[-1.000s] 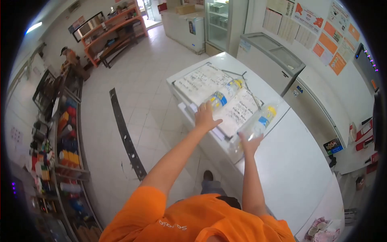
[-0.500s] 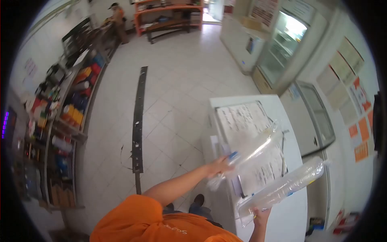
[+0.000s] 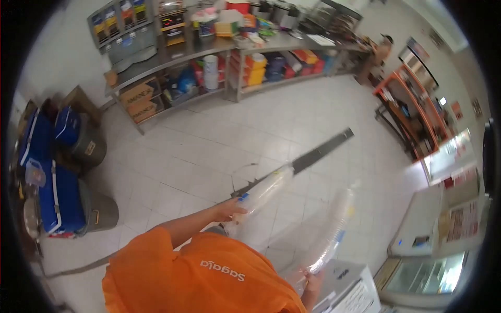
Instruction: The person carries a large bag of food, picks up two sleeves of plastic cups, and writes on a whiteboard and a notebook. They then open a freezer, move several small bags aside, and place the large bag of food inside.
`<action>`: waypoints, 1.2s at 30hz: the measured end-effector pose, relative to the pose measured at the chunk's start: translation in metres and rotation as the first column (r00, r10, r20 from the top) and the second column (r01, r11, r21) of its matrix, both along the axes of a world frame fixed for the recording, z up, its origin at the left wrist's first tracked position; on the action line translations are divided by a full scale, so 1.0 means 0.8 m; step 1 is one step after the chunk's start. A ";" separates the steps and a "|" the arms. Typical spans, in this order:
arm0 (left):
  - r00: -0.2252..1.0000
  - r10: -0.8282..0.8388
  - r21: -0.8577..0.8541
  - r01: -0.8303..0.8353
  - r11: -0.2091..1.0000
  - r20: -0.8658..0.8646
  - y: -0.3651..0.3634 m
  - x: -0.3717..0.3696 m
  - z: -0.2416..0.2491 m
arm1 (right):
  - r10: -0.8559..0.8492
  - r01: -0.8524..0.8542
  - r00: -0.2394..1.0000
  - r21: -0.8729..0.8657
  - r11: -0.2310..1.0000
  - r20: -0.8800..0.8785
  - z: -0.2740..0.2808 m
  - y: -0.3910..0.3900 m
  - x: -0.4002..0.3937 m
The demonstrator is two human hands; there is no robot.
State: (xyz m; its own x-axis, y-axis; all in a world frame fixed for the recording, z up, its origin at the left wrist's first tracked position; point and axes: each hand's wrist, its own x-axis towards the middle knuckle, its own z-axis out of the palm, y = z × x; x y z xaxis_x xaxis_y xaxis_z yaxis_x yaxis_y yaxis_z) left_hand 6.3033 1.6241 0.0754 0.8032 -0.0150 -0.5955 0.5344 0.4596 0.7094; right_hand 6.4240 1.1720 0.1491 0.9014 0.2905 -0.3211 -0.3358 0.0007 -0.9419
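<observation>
My left hand (image 3: 229,209) is closed round the lower end of a long clear plastic sleeve (image 3: 267,193), which looks packed with stacked translucent items. A second, longer sleeve of stacked translucent items (image 3: 330,232) slants up from my right hand (image 3: 313,281), whose fingers grip its lower end. Both sleeves are held in the air over the tiled floor, apart from each other, with blue and yellow marks on the plastic. What exactly is inside them is too blurred to tell.
A steel counter (image 3: 193,52) with shelves runs along the back. Bins (image 3: 102,208) and blue coolers (image 3: 65,195) stand at the left. A white freezer (image 3: 349,287) is at lower right. A co-worker (image 3: 378,57) stands far off near an orange shelf (image 3: 412,109). A dark strip (image 3: 323,151) crosses the floor.
The view has swung left, from the white freezer to the counter and bins. Both sleeves have moved off the freezer top and over the floor, still in my hands.
</observation>
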 end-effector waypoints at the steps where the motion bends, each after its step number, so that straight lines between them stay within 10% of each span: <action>1: 0.988 0.155 -0.079 -0.153 0.985 0.014 0.028 -0.002 -0.004 | 0.095 -0.096 0.995 -0.018 0.995 -0.004 0.020 0.058 0.025; 5: 0.778 0.608 -0.200 -0.629 0.751 -0.162 0.110 -0.023 -0.051 | 0.370 -0.382 0.923 -0.143 0.913 -0.102 0.023 0.202 0.101; 12: 0.410 0.847 -0.105 -0.911 0.399 -0.337 0.254 -0.043 -0.133 | 0.632 -0.650 0.758 -0.259 0.714 -0.160 -0.016 0.438 0.242; 20: 0.205 0.957 -0.164 -0.971 0.173 -0.206 0.428 -0.018 -0.145 | 0.901 -0.871 0.421 -0.326 0.369 -0.105 -0.047 0.758 0.388; 26: 0.107 0.965 0.156 -0.977 0.147 -0.241 0.630 0.016 -0.129 | 0.951 -0.900 0.262 -0.396 0.181 -0.162 -0.088 0.963 0.400; 36: 0.302 0.942 0.754 -0.651 0.091 0.148 1.139 0.034 -0.344 | 0.860 -0.847 0.432 -0.450 0.283 -0.273 -0.092 1.226 0.242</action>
